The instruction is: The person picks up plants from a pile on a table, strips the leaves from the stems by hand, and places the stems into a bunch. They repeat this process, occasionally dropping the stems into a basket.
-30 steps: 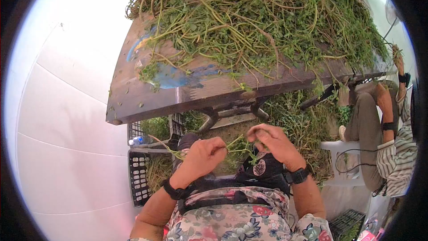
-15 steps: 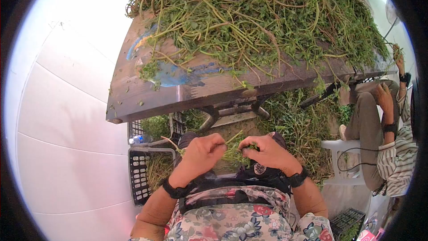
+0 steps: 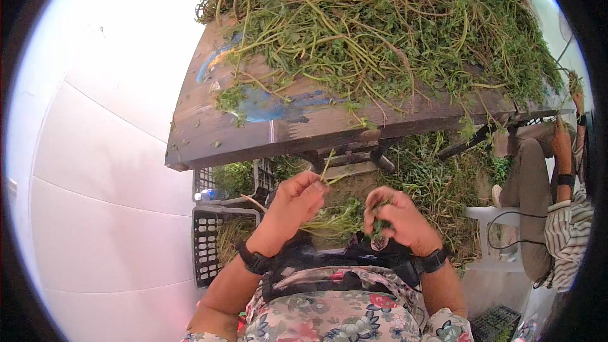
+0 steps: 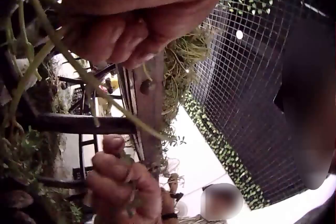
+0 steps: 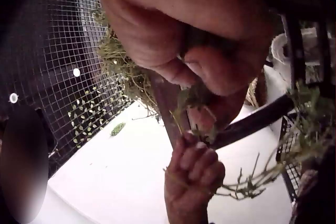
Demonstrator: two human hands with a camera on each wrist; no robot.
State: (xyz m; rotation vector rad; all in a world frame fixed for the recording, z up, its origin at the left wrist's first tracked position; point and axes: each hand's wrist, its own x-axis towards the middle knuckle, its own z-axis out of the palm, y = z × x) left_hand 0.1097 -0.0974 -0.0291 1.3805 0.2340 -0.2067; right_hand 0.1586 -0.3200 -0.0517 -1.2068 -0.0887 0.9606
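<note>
My left hand (image 3: 294, 208) grips a few thin green stems (image 3: 327, 166) between thumb and fingers, and their ends stick out past the fingertips. In the left wrist view, a long stem (image 4: 89, 79) slants down from that hand. My right hand (image 3: 405, 218) holds a small bunch of green leaves (image 3: 380, 220) in its curled fingers, a short way to the right of the left hand. Torn leaf tips (image 5: 193, 99) poke out beneath its thumb in the right wrist view. Below the hands, more pale green stems (image 3: 329, 220) lie over my lap.
A big heap of leafy stems (image 3: 380, 31) covers much of the wooden table (image 3: 209, 133) ahead. Black plastic crates (image 3: 206, 247) stand at the left, by a white wall (image 3: 114, 177). Cut greens (image 3: 437, 183) lie under the table. Another person (image 3: 573, 228) sits at the right.
The hands have drawn apart: the left is higher with stems pointing up, the right has shifted right with the leaves. The head view has turned slightly left.
</note>
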